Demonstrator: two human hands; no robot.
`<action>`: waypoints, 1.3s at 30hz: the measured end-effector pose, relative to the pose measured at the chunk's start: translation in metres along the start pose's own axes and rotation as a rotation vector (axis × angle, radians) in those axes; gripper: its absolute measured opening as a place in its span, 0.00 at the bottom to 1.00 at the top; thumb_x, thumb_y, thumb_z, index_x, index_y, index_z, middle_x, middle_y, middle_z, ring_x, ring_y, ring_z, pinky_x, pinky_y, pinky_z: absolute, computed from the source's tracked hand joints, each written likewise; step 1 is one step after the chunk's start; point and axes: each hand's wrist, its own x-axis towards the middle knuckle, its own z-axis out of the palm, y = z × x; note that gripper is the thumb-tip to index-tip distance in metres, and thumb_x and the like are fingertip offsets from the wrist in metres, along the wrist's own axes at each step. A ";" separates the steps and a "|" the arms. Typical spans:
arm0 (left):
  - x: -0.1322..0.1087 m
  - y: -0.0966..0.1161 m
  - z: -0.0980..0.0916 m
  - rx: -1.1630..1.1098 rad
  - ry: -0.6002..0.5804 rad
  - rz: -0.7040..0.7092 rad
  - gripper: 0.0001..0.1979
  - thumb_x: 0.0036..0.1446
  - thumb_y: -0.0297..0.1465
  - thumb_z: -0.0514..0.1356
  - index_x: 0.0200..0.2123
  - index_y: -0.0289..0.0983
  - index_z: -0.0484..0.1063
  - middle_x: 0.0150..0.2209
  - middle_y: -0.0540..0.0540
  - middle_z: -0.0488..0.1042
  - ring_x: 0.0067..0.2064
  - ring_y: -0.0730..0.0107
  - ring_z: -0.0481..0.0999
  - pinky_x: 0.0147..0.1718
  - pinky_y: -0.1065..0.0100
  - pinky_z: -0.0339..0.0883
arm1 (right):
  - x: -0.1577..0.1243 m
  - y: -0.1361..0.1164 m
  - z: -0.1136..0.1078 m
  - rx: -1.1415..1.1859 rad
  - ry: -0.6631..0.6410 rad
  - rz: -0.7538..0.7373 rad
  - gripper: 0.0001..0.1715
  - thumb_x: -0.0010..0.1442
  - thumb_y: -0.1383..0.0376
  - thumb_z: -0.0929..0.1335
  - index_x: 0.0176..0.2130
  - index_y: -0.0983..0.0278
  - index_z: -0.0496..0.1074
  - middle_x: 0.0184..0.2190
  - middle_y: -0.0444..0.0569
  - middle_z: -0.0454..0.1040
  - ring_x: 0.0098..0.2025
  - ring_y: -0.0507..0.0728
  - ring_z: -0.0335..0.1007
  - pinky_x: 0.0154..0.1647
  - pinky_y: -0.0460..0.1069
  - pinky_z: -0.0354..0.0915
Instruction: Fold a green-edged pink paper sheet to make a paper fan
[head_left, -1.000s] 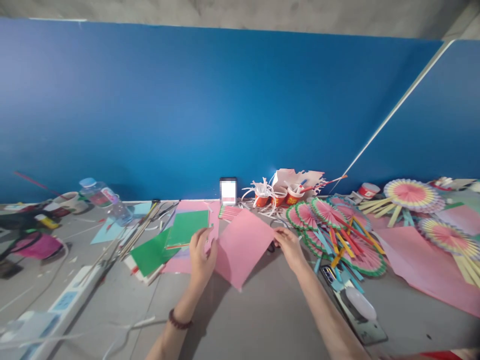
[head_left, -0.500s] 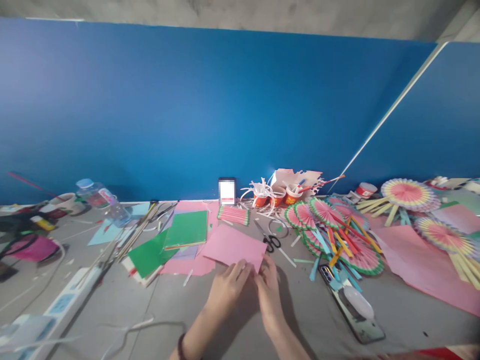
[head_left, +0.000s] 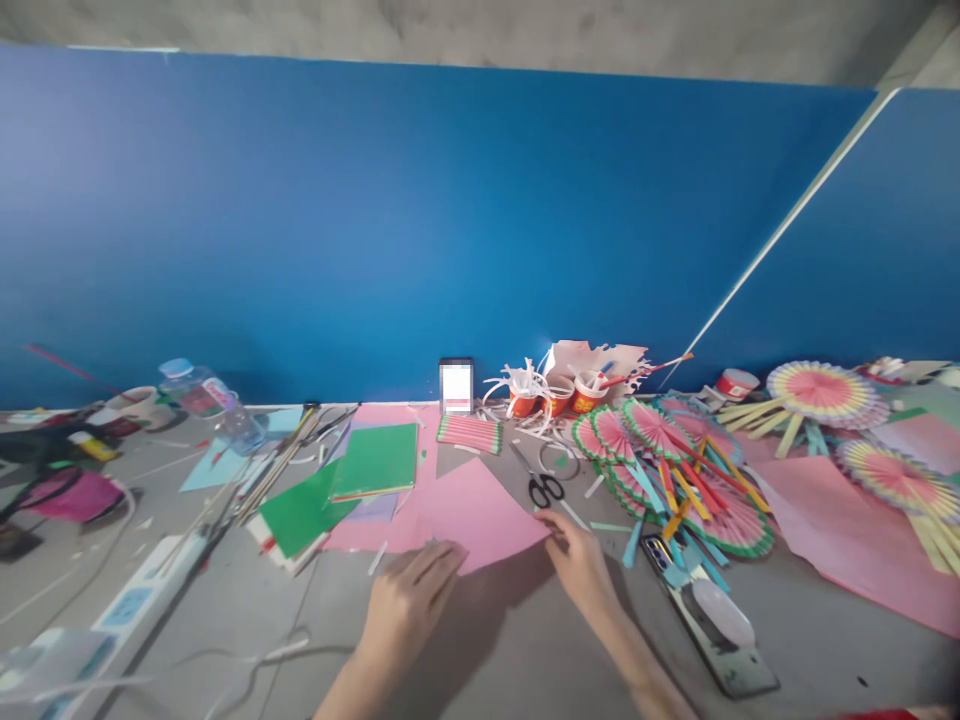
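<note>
A pink sheet of paper [head_left: 487,510] is held at the middle of the table, one corner pointing away from me. My left hand [head_left: 412,595] closes over its lower left edge, fingers together and thumb hidden. At the right corner, my right hand [head_left: 581,565] pinches the sheet between thumb and fingers. Just beyond that hand lie black-handled scissors [head_left: 546,488]. Under and left of the sheet is a larger pink paper [head_left: 360,535], with a stack of green paper squares [head_left: 379,460] on it. Behind stands a pleated pink strip with green edges [head_left: 469,433].
Folded paper fans [head_left: 675,470] and a phone [head_left: 712,630] with a white object on it lie to the right. Paper cups [head_left: 589,392] and a small screen [head_left: 456,388] stand by the blue wall. Leftward are a plastic bottle [head_left: 214,400], thin sticks [head_left: 281,460] and a power strip [head_left: 142,600].
My hands have moved apart, the left one leftward and the right one rightward. The pink sheet has turned, and each hand now has a separate part of its edge.
</note>
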 end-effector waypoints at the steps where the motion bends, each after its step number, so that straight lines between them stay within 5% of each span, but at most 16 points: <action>1: 0.002 -0.003 -0.004 -0.007 0.022 -0.004 0.11 0.64 0.26 0.54 0.43 0.41 0.76 0.38 0.46 0.82 0.36 0.68 0.82 0.34 0.71 0.76 | 0.003 0.000 -0.005 -0.005 -0.023 -0.031 0.19 0.53 0.68 0.63 0.41 0.58 0.78 0.37 0.50 0.81 0.40 0.63 0.79 0.44 0.57 0.74; 9: 0.044 -0.020 -0.027 -0.043 0.118 0.016 0.13 0.62 0.24 0.57 0.45 0.41 0.77 0.41 0.47 0.82 0.39 0.70 0.82 0.39 0.73 0.75 | 0.023 -0.036 -0.020 0.167 -0.018 -0.271 0.13 0.57 0.69 0.66 0.39 0.60 0.79 0.43 0.52 0.81 0.43 0.58 0.79 0.39 0.49 0.77; 13: 0.064 -0.024 -0.034 -0.093 0.176 0.105 0.16 0.60 0.21 0.58 0.49 0.41 0.74 0.44 0.45 0.81 0.43 0.68 0.81 0.41 0.71 0.75 | 0.027 -0.054 -0.032 0.086 0.139 -0.483 0.10 0.59 0.69 0.67 0.37 0.60 0.79 0.39 0.50 0.82 0.42 0.57 0.80 0.43 0.49 0.76; 18: 0.052 -0.035 -0.020 -0.123 0.139 0.119 0.16 0.60 0.24 0.59 0.51 0.40 0.72 0.47 0.41 0.79 0.46 0.64 0.80 0.43 0.66 0.75 | 0.020 -0.046 -0.036 -0.088 0.199 -0.700 0.15 0.62 0.73 0.67 0.45 0.58 0.78 0.45 0.49 0.81 0.45 0.55 0.79 0.50 0.49 0.74; 24: 0.000 -0.057 0.028 -0.042 -0.188 -0.016 0.16 0.62 0.24 0.53 0.50 0.40 0.73 0.52 0.41 0.77 0.52 0.58 0.77 0.48 0.58 0.74 | 0.009 0.007 -0.007 -0.307 -0.179 -0.429 0.15 0.65 0.68 0.65 0.46 0.57 0.79 0.52 0.49 0.77 0.49 0.57 0.77 0.51 0.52 0.73; 27: -0.018 -0.056 0.045 0.010 -0.369 -0.059 0.19 0.59 0.22 0.53 0.52 0.38 0.71 0.56 0.39 0.74 0.56 0.55 0.74 0.52 0.54 0.71 | 0.005 0.023 0.008 -0.374 -0.266 -0.345 0.16 0.65 0.69 0.64 0.45 0.56 0.80 0.52 0.49 0.77 0.49 0.57 0.77 0.51 0.51 0.72; 34: -0.017 -0.040 0.054 -0.024 -0.494 -0.027 0.10 0.61 0.24 0.54 0.42 0.38 0.73 0.43 0.43 0.77 0.43 0.60 0.75 0.42 0.60 0.70 | 0.005 0.021 0.013 -0.367 -0.242 -0.385 0.15 0.64 0.71 0.64 0.41 0.60 0.80 0.39 0.51 0.77 0.43 0.57 0.74 0.47 0.50 0.69; 39: -0.017 -0.045 0.058 -0.081 -0.463 -0.012 0.11 0.64 0.25 0.53 0.40 0.38 0.75 0.36 0.45 0.77 0.37 0.64 0.75 0.36 0.64 0.68 | 0.008 0.017 0.007 -0.297 -0.297 -0.334 0.13 0.64 0.70 0.65 0.40 0.60 0.80 0.38 0.50 0.78 0.43 0.57 0.73 0.46 0.51 0.68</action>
